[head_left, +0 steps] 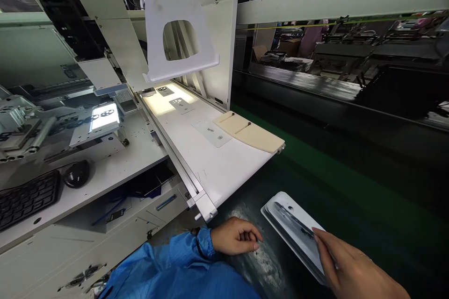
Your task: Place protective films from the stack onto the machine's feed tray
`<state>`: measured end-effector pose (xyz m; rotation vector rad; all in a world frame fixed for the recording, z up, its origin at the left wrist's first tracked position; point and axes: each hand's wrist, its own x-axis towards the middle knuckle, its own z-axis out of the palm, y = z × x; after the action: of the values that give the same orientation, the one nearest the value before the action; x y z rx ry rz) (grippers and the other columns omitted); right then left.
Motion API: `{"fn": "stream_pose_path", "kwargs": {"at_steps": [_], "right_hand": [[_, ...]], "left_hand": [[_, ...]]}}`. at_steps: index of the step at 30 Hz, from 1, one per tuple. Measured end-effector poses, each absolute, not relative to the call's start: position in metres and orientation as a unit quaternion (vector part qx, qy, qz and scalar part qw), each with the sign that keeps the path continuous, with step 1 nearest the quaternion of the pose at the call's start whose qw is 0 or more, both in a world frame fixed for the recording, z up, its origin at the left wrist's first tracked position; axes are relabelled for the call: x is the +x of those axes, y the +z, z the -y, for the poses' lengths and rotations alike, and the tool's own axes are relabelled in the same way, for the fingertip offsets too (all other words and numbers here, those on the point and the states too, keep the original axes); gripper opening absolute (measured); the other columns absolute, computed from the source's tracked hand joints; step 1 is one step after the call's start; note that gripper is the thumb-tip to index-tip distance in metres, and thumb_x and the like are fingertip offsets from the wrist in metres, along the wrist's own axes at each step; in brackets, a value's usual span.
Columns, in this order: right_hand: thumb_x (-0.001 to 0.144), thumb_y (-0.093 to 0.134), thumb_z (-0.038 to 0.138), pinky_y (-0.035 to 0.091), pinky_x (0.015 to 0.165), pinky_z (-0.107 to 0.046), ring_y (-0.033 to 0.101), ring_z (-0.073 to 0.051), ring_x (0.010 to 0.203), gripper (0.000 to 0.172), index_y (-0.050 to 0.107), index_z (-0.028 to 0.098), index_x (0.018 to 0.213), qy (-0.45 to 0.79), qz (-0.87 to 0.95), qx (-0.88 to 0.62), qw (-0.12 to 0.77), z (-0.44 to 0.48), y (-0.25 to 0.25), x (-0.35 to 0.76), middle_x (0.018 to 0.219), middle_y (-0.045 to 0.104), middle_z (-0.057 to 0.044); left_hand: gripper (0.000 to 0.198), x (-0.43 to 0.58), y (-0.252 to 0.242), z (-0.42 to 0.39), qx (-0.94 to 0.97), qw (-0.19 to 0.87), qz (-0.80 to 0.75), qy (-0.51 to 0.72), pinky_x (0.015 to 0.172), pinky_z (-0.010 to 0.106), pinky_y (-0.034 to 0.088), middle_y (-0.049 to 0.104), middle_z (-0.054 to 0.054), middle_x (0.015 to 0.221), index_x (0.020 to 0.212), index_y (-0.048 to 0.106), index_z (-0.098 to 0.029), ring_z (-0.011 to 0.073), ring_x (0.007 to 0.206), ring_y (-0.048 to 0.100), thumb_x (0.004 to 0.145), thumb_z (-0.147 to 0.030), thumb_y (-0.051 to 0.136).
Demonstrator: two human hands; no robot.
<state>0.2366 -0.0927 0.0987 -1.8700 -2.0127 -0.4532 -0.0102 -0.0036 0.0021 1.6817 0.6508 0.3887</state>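
Note:
My left hand [236, 237] rests near the dark surface below the conveyor's end, its fingers loosely curled and apart, with nothing in it. At the lower right, my right hand [354, 264] pinches the near end of a thin, shiny panel [293, 218], which lies tilted over a stack of pale rounded panels [280, 200]. Three flat patterned sheets lie on the white conveyor belt [224, 177]: the nearest sheet [212, 133] is beside a beige guide plate [250, 131], another [181, 105] lies farther back, and the farthest [164, 90] is under bright light.
A white machine housing [226, 42] stands over the belt. On the left are a keyboard [30, 198], a black mouse [76, 174] and a lit glass plate [105, 117]. A metal arm rail [206, 205] edges the belt. Other workstations and a person in pink are in the background.

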Motion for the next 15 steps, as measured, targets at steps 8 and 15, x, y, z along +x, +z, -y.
{"fn": "stream_pose_path", "kwargs": {"at_steps": [8,15], "right_hand": [[0.097,0.028,0.054,0.053,0.041,-0.032,0.072,-0.023,0.065,0.057,0.075,0.022,0.099,-0.100,0.655,-0.716,0.220,0.093,0.100,0.239,0.085,0.077,-0.005],[0.093,0.033,0.062,0.051,0.039,-0.032,0.071,-0.025,0.065,0.056,0.073,0.026,0.109,-0.024,0.628,-0.747,0.217,0.097,0.081,0.264,0.086,0.076,-0.008]], "left_hand": [[0.028,-0.011,0.004,0.004,0.721,0.609,-0.280,0.173,0.059,0.015,0.046,0.071,0.004,0.082,0.111,0.074,-0.014,0.0082,0.063,0.057,0.086,-0.026,0.071],[0.027,-0.010,0.002,0.004,0.720,0.609,-0.278,0.180,0.059,0.015,0.046,0.070,0.004,0.081,0.109,0.074,-0.014,0.0081,0.063,0.057,0.086,-0.026,0.071]]}}
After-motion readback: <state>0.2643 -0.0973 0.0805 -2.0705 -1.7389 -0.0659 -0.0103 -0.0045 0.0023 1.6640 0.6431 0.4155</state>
